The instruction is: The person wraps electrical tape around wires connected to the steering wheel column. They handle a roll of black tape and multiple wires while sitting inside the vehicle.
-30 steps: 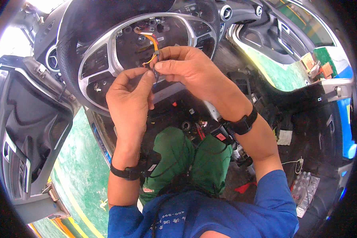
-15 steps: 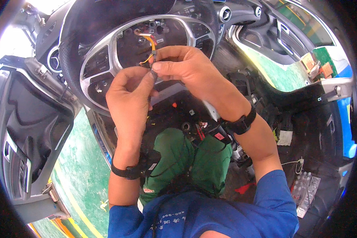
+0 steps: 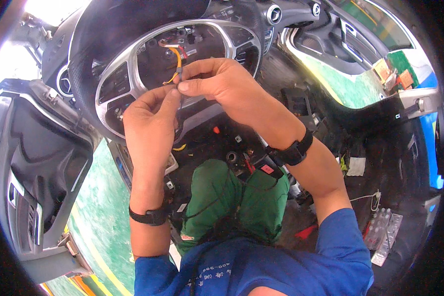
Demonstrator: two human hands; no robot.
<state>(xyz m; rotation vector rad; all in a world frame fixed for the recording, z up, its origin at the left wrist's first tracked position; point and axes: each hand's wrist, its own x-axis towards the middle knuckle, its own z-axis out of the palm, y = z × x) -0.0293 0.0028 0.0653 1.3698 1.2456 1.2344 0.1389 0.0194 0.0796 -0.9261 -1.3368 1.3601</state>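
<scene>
Both my hands meet in front of the steering wheel [image 3: 86, 64], whose centre is uncovered. A wire bundle with a yellow-orange sleeve [image 3: 178, 58] comes out of that centre and runs down to my fingertips, where it turns dark. My right hand [image 3: 219, 86] is closed, pinching the bundle between thumb and forefinger. Just below and to the left, my left hand [image 3: 150, 116] is also closed in a pinch on the dark lower part. A dark strand [image 3: 179, 129] hangs beside the left fingers. What lies between the fingertips is mostly hidden.
An open car door [image 3: 49, 163] stands at the left and another door [image 3: 330, 44] at the far right. Bottles [image 3: 380, 229] in a pack lie at the lower right. Near my knees are a red piece [image 3: 216, 130] and loose cables.
Both hands have shifted slightly left, still pinching the wires, while the view moved a little too. A dark strand and a yellow piece below the left hand now show more.
</scene>
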